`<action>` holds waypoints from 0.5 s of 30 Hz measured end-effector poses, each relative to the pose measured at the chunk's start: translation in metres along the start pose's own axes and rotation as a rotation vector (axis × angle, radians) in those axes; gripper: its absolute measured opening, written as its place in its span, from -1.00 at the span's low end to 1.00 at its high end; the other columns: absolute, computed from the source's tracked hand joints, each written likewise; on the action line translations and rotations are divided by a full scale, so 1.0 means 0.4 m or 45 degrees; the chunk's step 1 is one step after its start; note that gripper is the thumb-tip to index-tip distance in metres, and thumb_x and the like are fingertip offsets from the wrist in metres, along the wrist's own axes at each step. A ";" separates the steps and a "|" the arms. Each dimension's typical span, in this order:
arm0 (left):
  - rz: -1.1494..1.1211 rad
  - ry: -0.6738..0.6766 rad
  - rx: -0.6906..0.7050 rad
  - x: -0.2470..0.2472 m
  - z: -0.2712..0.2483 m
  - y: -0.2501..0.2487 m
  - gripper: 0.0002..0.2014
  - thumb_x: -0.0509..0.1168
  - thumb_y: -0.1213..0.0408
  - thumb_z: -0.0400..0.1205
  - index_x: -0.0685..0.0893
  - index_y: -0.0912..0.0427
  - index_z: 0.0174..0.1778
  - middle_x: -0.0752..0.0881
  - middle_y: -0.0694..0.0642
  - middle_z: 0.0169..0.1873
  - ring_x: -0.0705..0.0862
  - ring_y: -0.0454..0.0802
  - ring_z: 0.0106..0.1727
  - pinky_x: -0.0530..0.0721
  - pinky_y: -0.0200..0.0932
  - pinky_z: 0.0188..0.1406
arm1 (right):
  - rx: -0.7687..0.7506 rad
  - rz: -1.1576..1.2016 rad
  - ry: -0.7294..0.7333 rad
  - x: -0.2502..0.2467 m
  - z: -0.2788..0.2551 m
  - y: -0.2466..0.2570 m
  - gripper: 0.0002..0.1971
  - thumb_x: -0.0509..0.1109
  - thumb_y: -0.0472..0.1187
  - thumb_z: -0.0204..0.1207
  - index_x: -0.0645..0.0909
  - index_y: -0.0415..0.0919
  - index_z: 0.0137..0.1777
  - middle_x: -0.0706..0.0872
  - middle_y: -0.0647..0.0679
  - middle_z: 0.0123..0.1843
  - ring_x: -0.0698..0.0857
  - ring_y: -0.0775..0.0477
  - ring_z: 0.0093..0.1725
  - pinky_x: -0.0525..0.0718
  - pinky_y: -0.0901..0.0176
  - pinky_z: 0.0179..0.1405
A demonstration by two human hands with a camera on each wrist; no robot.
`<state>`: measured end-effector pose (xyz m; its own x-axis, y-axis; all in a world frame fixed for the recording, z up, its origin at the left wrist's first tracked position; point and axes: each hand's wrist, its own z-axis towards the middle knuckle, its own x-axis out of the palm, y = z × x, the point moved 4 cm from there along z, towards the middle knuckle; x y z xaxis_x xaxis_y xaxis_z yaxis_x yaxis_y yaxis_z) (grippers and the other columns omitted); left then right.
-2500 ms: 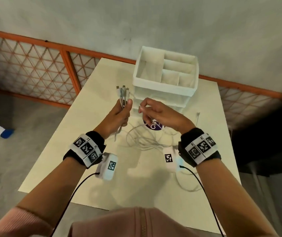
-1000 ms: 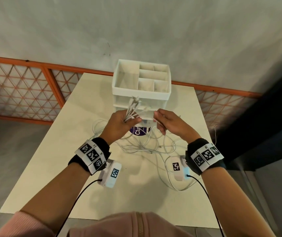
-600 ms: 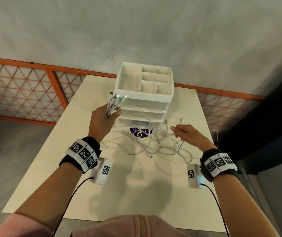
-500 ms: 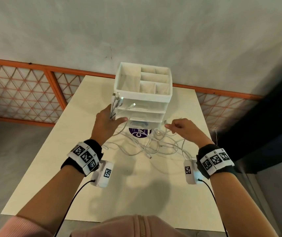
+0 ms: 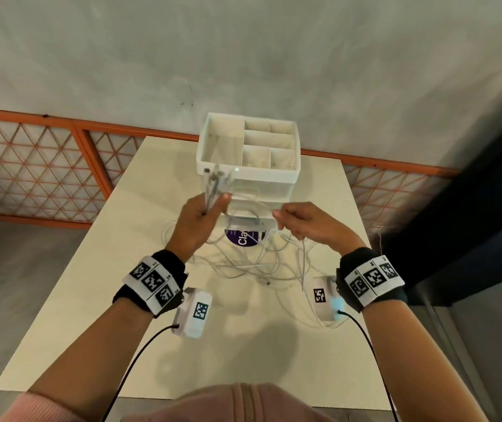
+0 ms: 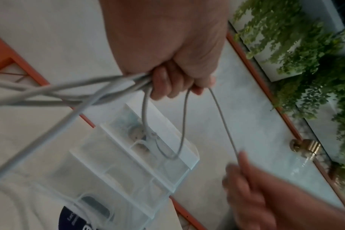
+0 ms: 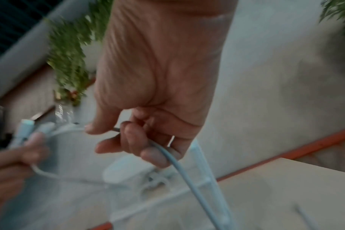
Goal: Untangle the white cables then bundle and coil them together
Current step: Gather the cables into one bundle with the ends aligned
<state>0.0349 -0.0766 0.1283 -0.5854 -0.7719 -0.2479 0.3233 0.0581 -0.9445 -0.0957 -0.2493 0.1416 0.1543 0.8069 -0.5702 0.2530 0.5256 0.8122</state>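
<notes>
Several white cables (image 5: 252, 263) lie tangled in loops on the cream table (image 5: 121, 269). My left hand (image 5: 202, 213) grips a bunch of their plug ends (image 5: 216, 178), which stick up in front of the organizer. In the left wrist view the fist (image 6: 173, 77) closes round the strands (image 6: 73, 96), and one thin cable (image 6: 223, 118) runs to my right hand (image 6: 252, 183). My right hand (image 5: 300, 222) is raised just right of the left and pinches one cable (image 7: 179, 168) between thumb and curled fingers (image 7: 132, 140); its loose length hangs to the pile.
A white compartmented organizer with clear drawers (image 5: 248, 153) stands at the table's far middle. A round purple sticker (image 5: 242, 237) lies under the cables. Behind the table runs an orange lattice railing (image 5: 39, 166). A dark wall (image 5: 472, 208) is on the right.
My right hand has come back up and leftward toward the left hand, drawing a cable with it. The left hand still holds the bunch of plug ends upright.
</notes>
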 end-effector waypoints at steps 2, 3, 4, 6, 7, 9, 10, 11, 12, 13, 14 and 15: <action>-0.036 -0.278 0.028 -0.049 0.015 0.002 -0.66 0.22 0.14 0.69 0.51 0.03 -0.45 0.42 -0.10 -0.74 0.31 -0.26 -0.70 0.24 -0.40 -0.65 | 0.080 -0.040 0.002 0.003 -0.014 -0.077 -0.66 0.25 0.01 0.64 0.58 -0.16 -0.30 0.48 0.02 -0.44 0.46 0.14 -0.48 0.48 0.44 -0.40; -0.055 -0.411 0.034 -0.074 0.021 0.003 -0.67 0.21 0.14 0.69 0.52 0.08 -0.41 0.42 -0.11 -0.67 0.33 -0.28 -0.66 0.27 -0.39 -0.62 | 0.129 -0.054 -0.006 0.004 -0.021 -0.121 -0.67 0.25 -0.02 0.64 0.58 -0.17 -0.30 0.52 0.03 -0.44 0.50 0.13 -0.46 0.50 0.44 -0.37; -0.072 -0.537 0.028 -0.096 0.025 0.004 -0.69 0.21 0.13 0.70 0.54 0.14 -0.36 0.44 -0.10 -0.59 0.38 -0.31 -0.62 0.33 -0.39 -0.57 | 0.190 -0.081 -0.003 0.005 -0.028 -0.167 -0.68 0.25 -0.04 0.65 0.58 -0.16 -0.31 0.55 0.02 -0.44 0.54 0.10 -0.42 0.52 0.44 -0.32; -0.096 -0.743 -0.005 -0.126 0.033 0.019 -0.70 0.22 0.12 0.70 0.57 0.22 -0.28 0.51 -0.08 -0.49 0.48 -0.41 -0.52 0.41 -0.45 -0.43 | 0.309 -0.168 0.041 0.010 -0.041 -0.254 -0.68 0.24 -0.06 0.66 0.57 -0.12 -0.32 0.62 -0.01 -0.38 0.62 0.04 -0.29 0.54 0.32 -0.12; -0.096 -0.799 -0.025 -0.131 0.032 0.027 -0.70 0.22 0.11 0.69 0.59 0.24 -0.26 0.54 -0.09 -0.46 0.51 -0.44 -0.47 0.43 -0.48 -0.37 | 0.367 -0.226 0.070 0.013 -0.046 -0.287 -0.67 0.22 -0.06 0.67 0.57 -0.11 -0.32 0.65 0.01 -0.34 0.63 0.05 -0.24 0.51 0.25 -0.04; -0.064 -0.817 -0.064 -0.121 0.026 0.036 -0.70 0.24 0.11 0.68 0.65 0.28 -0.21 0.64 -0.02 -0.39 0.60 -0.37 -0.35 0.47 -0.44 -0.30 | 0.430 -0.324 0.070 0.014 -0.052 -0.318 -0.64 0.17 -0.05 0.69 0.58 -0.10 -0.33 0.72 0.03 -0.27 0.67 0.07 -0.18 0.50 0.23 0.01; -0.020 -0.802 -0.081 -0.109 0.020 0.042 -0.71 0.26 0.14 0.68 0.69 0.32 -0.14 0.70 0.08 -0.31 0.67 -0.19 -0.23 0.48 -0.38 -0.25 | 0.425 -0.328 0.034 0.010 -0.051 -0.317 -0.62 0.16 -0.07 0.70 0.59 -0.09 -0.34 0.75 0.00 -0.26 0.70 0.10 -0.20 0.52 0.24 0.01; 0.038 -0.787 -0.090 -0.097 0.014 0.045 -0.74 0.28 0.19 0.66 0.70 0.36 -0.04 0.75 0.19 -0.19 0.71 0.00 -0.11 0.48 -0.35 -0.19 | 0.406 -0.289 -0.016 0.003 -0.051 -0.303 -0.61 0.15 -0.09 0.71 0.59 -0.10 -0.35 0.76 -0.03 -0.28 0.71 0.17 -0.26 0.54 0.25 -0.03; 0.102 -0.775 -0.097 -0.084 0.007 0.046 -0.76 0.30 0.25 0.64 0.66 0.39 0.06 0.76 0.28 -0.08 0.71 0.12 -0.01 0.45 -0.36 -0.15 | 0.384 -0.235 -0.064 -0.005 -0.050 -0.287 -0.62 0.15 -0.11 0.70 0.58 -0.12 -0.35 0.75 -0.04 -0.34 0.70 0.24 -0.36 0.55 0.27 -0.08; 0.155 -0.761 -0.101 -0.070 0.000 0.043 -0.74 0.33 0.31 0.62 0.62 0.42 0.14 0.75 0.34 0.00 0.70 0.19 0.04 0.42 -0.38 -0.15 | 0.347 -0.216 -0.097 -0.014 -0.048 -0.266 -0.63 0.16 -0.10 0.70 0.58 -0.14 -0.34 0.72 -0.02 -0.39 0.68 0.25 -0.43 0.55 0.27 -0.14; 0.194 -0.736 -0.105 -0.056 -0.006 0.035 -0.70 0.34 0.35 0.60 0.58 0.44 0.18 0.74 0.36 0.02 0.70 0.22 0.03 0.40 -0.40 -0.17 | 0.308 -0.235 -0.104 -0.022 -0.043 -0.242 -0.64 0.16 -0.08 0.70 0.59 -0.14 -0.31 0.67 0.01 -0.43 0.65 0.20 -0.46 0.54 0.26 -0.19; 0.203 -0.687 -0.107 -0.040 -0.007 0.026 -0.68 0.35 0.36 0.59 0.57 0.43 0.21 0.74 0.33 -0.05 0.71 0.19 -0.05 0.41 -0.43 -0.22 | 0.278 -0.282 -0.078 -0.028 -0.041 -0.214 -0.64 0.16 -0.05 0.69 0.60 -0.13 -0.29 0.62 0.03 -0.43 0.62 0.15 -0.45 0.52 0.27 -0.22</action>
<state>0.0456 -0.0619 0.1218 -0.0644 -0.9623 -0.2642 0.3034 0.2333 -0.9238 -0.1348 -0.2987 0.0804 0.1277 0.6580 -0.7421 0.4848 0.6113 0.6255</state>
